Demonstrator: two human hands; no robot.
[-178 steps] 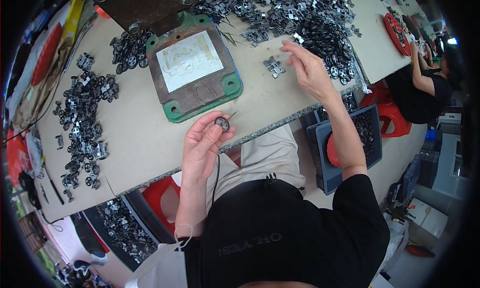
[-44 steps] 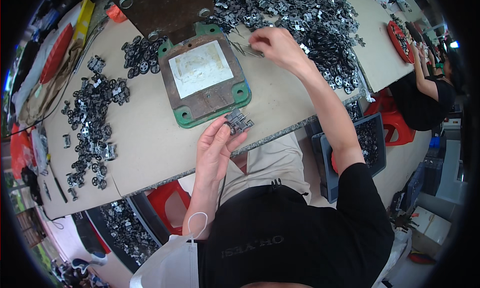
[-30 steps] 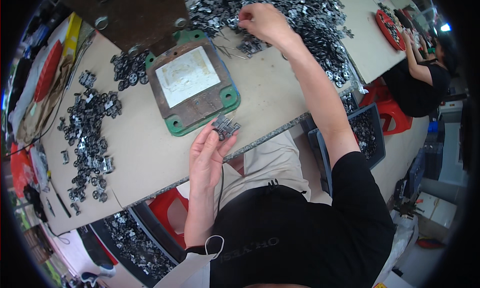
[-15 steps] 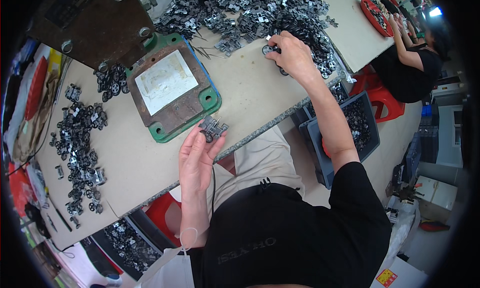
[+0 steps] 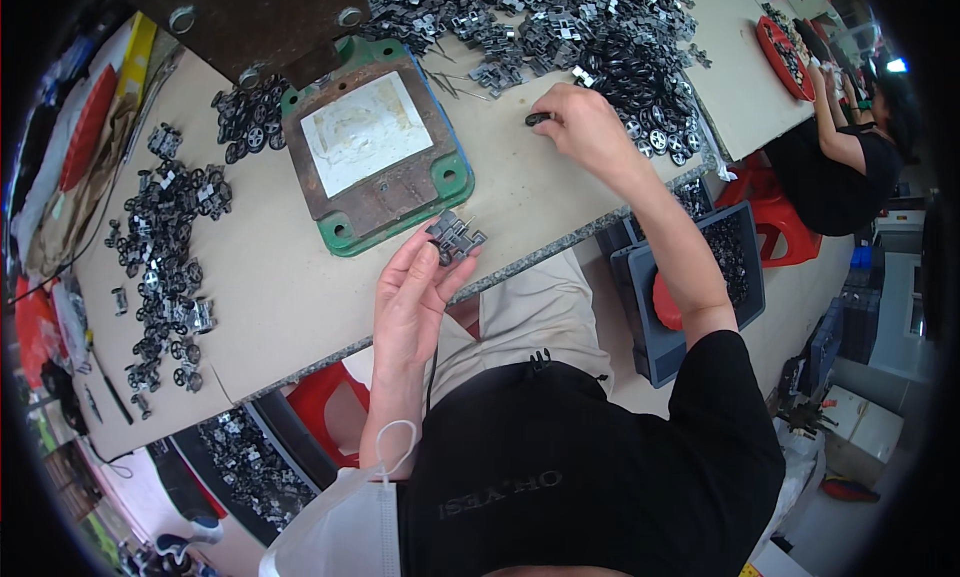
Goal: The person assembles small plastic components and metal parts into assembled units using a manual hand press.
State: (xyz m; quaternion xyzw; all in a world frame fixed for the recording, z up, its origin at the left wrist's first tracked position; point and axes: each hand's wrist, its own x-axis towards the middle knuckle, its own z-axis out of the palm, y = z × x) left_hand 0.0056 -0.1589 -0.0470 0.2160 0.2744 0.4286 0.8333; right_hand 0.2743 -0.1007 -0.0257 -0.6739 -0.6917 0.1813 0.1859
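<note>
My left hand (image 5: 412, 292) holds a small grey toy chassis (image 5: 456, 236) between thumb and fingers, just past the table's near edge. A dark wheel is on the side of it by my thumb. Over the table to the right, my right hand (image 5: 590, 132) pinches a small black wheel (image 5: 539, 119) at its fingertips. Close to that hand lies a heap of loose black wheels (image 5: 640, 97) with silver hubs. Behind it spreads a big pile of grey chassis parts (image 5: 530, 27).
A green press base (image 5: 450, 182) with a white pad stands left of centre, under a brown metal block (image 5: 240, 17). Finished-looking wheeled chassis (image 5: 165, 257) lie at the left. A grey bin (image 5: 748, 277) sits below the right edge. A co-worker (image 5: 835, 167) sits beyond.
My right hand has lifted a wheel from the heap's edge and drawn slightly away from it. My left hand still holds the chassis. The whole view has shifted a little.
</note>
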